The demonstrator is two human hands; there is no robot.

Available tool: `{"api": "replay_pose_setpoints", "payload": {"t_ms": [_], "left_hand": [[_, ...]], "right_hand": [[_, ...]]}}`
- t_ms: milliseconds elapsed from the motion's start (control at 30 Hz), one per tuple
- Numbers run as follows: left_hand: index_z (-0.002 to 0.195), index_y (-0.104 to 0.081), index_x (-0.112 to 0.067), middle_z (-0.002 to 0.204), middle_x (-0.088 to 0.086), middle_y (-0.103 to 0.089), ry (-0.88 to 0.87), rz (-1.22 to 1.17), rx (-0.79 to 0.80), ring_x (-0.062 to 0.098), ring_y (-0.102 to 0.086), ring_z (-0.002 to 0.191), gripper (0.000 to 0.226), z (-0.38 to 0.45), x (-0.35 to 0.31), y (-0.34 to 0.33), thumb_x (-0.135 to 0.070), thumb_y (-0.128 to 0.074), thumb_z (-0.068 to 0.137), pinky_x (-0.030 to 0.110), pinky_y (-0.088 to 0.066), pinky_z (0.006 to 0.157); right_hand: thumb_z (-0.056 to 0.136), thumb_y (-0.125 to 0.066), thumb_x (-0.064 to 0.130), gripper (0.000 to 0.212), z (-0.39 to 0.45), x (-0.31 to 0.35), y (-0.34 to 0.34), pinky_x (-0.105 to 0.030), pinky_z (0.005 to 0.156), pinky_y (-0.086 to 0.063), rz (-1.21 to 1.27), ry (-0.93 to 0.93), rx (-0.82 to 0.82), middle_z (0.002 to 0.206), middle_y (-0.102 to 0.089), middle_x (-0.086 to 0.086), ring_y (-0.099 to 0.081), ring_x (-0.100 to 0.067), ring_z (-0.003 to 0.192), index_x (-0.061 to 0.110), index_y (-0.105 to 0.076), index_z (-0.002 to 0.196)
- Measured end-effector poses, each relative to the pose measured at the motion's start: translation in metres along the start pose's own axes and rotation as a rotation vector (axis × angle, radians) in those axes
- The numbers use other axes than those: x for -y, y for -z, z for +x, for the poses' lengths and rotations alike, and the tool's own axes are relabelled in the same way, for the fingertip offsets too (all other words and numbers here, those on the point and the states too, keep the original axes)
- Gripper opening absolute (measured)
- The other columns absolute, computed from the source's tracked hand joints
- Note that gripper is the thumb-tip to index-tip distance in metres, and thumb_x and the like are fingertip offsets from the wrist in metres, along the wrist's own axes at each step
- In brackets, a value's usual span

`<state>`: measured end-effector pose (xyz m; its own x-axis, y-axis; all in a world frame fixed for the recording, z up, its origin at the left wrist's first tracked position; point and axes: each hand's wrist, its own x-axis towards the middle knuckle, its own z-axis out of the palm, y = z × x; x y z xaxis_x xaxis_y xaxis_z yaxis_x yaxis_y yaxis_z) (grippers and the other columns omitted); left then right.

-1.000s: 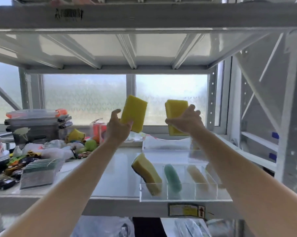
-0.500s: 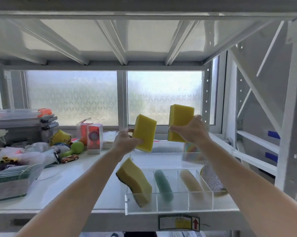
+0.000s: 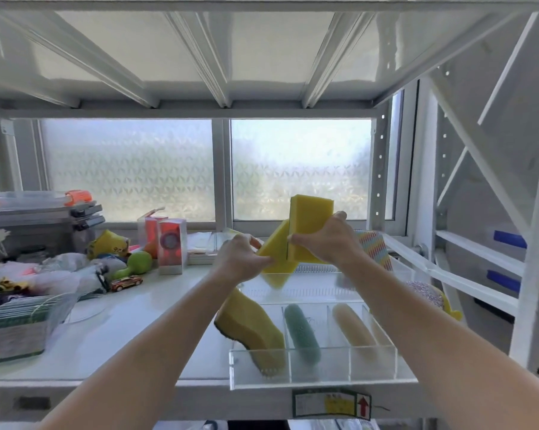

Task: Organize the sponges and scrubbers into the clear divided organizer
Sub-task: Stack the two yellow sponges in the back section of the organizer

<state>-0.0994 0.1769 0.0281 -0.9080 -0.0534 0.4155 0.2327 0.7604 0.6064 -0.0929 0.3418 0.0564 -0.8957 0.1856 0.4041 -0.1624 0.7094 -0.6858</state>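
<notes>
Above the clear organizer (image 3: 313,366), the left hand (image 3: 242,259) grips a tilted yellow sponge (image 3: 276,251); the right hand (image 3: 327,240) grips an upright yellow sponge (image 3: 308,218), the two touching

Two hands are up: the left hand (image 3: 242,259) and the right hand (image 3: 327,240), each gripping one yellow block sponge, the left sponge (image 3: 276,254) tilted and the right sponge (image 3: 308,225) upright, touching edge to edge

One clear divided organizer (image 3: 311,372) sits at 5 o'clock on the shelf, with three items inside: one curved yellow sponge (image 3: 249,325) in the left compartment, one green scrubber (image 3: 300,332) next, one pale yellow scrubber (image 3: 353,328) after it

Two orange boxes (image 3: 169,243) stand at 10 o'clock. One toy car (image 3: 126,282) lies at 9 o'clock, one green ball (image 3: 139,262) just beyond it
</notes>
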Motion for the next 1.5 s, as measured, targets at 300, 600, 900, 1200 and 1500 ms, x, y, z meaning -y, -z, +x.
{"api": "replay_pose_setpoints", "payload": {"t_ms": [300, 600, 900, 1200, 1500], "left_hand": [[0.079, -0.067, -0.017, 0.084, 0.001, -0.064, 0.011, 0.152, -0.045, 0.017, -0.062, 0.083, 0.035, 0.003, 0.007, 0.010, -0.045, -0.075, 0.060, 0.036, -0.051, 0.079], [0.099, -0.073, -0.014, 0.086, 0.003, -0.076, -0.061, 0.094, 0.005, 0.013, -0.070, 0.085, 0.039, 0.005, 0.015, 0.011, -0.038, -0.074, 0.069, 0.035, -0.055, 0.084], [0.092, -0.073, -0.012, 0.076, 0.004, -0.077, -0.077, 0.024, -0.078, 0.010, -0.061, 0.060, 0.025, 0.004, 0.017, 0.012, -0.013, -0.051, 0.081, 0.023, -0.046, 0.060], [0.074, -0.065, 0.000, 0.078, 0.010, -0.068, -0.042, 0.049, 0.101, 0.024, -0.061, 0.076, 0.062, 0.002, 0.016, 0.009, -0.051, -0.033, 0.091, 0.037, -0.049, 0.078], [0.049, -0.034, -0.015, 0.054, 0.001, -0.042, -0.047, 0.107, 0.140, 0.015, -0.039, 0.053, 0.054, 0.003, 0.018, 0.006, -0.048, -0.040, 0.091, 0.031, -0.030, 0.056]], "right_hand": [[0.069, -0.074, 0.053, 0.093, -0.001, 0.002, -0.006, -0.036, 0.083, -0.045, -0.010, 0.010, 0.020, 0.125, -0.055, -0.013, -0.056, -0.031, 0.113, 0.002, -0.028, 0.133], [0.066, -0.072, 0.061, 0.102, -0.003, 0.009, -0.018, -0.040, 0.089, -0.049, -0.074, 0.031, 0.048, 0.124, -0.056, -0.013, -0.056, -0.032, 0.113, 0.005, -0.024, 0.136], [0.068, -0.065, 0.067, 0.098, -0.008, 0.023, -0.039, -0.037, 0.092, -0.046, -0.254, 0.002, 0.107, 0.129, -0.051, -0.018, -0.053, -0.032, 0.120, 0.002, -0.029, 0.132], [0.094, -0.032, 0.057, 0.075, -0.009, 0.026, -0.041, -0.041, 0.102, -0.045, -0.288, 0.004, 0.329, 0.138, -0.048, -0.022, -0.051, -0.032, 0.125, -0.007, -0.046, 0.130], [0.098, -0.030, 0.023, 0.042, -0.007, 0.030, -0.032, -0.036, 0.084, -0.042, -0.130, -0.116, 0.384, 0.105, -0.049, -0.015, -0.048, -0.027, 0.093, 0.000, -0.050, 0.126]]}}
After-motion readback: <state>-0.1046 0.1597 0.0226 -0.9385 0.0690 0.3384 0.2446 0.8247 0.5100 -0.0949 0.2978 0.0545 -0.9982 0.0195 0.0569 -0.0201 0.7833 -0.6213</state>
